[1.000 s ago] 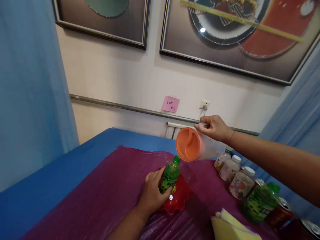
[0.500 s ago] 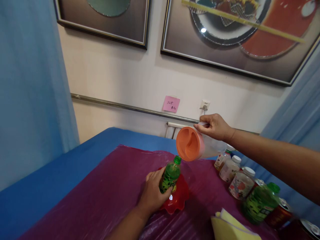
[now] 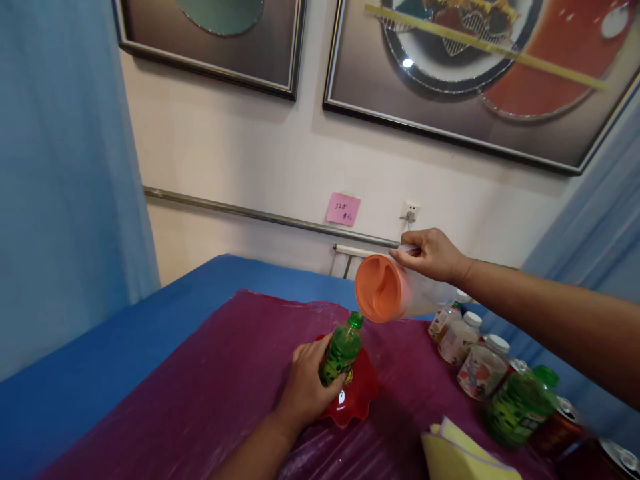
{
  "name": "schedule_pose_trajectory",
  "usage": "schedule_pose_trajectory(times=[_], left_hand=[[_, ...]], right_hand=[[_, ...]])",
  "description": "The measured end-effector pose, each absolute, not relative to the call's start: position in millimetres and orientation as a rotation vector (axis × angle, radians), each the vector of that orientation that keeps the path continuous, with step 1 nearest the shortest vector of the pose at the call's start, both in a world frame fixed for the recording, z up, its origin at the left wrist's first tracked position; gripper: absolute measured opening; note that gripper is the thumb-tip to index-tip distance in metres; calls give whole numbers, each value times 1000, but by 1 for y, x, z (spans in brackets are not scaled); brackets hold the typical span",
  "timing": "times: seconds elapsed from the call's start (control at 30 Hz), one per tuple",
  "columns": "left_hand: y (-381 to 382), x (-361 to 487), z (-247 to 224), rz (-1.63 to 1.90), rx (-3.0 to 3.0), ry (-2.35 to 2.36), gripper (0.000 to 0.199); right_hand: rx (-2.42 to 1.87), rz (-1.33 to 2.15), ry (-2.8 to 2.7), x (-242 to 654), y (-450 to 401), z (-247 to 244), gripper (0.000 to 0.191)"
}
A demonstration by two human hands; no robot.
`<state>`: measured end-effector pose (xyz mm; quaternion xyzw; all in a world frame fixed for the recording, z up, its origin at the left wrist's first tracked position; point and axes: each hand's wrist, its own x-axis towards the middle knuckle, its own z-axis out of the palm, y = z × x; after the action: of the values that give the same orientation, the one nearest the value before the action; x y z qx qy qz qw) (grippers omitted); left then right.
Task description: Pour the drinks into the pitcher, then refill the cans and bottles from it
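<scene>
My left hand [image 3: 313,377] is wrapped round a small green plastic bottle [image 3: 343,350], which has no cap and leans slightly to the right. Beneath the bottle lies a red dish [image 3: 363,393] with a wavy rim. With my right hand [image 3: 430,253] I grip the handle of a clear plastic pitcher [image 3: 425,293]. The pitcher is tipped on its side, and its orange lid [image 3: 381,288] faces left. The lid's lower edge is just above and right of the bottle's mouth. Whether liquid is flowing between them, I cannot make out.
Along the right side stand several bottles and cans, among them a white-capped bottle [image 3: 484,367], a larger green bottle [image 3: 523,407] and a dark red can [image 3: 560,427]. A folded yellow cloth [image 3: 465,457] lies at the front. Purple plastic sheeting [image 3: 200,393] covers part of the blue surface [image 3: 200,293].
Almost nothing differs. The pitcher and my right hand have shifted very slightly to the right in view; my left hand keeps its hold on the green bottle.
</scene>
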<state>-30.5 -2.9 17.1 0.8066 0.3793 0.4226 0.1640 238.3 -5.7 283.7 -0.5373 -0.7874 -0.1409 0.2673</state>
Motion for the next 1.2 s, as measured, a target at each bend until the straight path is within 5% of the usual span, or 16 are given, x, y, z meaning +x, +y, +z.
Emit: schedule_pose_trajectory(times=[1.2], left_hand=[[-3,-31,18,1165,2307,1069,67]], right_hand=[[-1462,-399,-2154,231,-12,288,47]])
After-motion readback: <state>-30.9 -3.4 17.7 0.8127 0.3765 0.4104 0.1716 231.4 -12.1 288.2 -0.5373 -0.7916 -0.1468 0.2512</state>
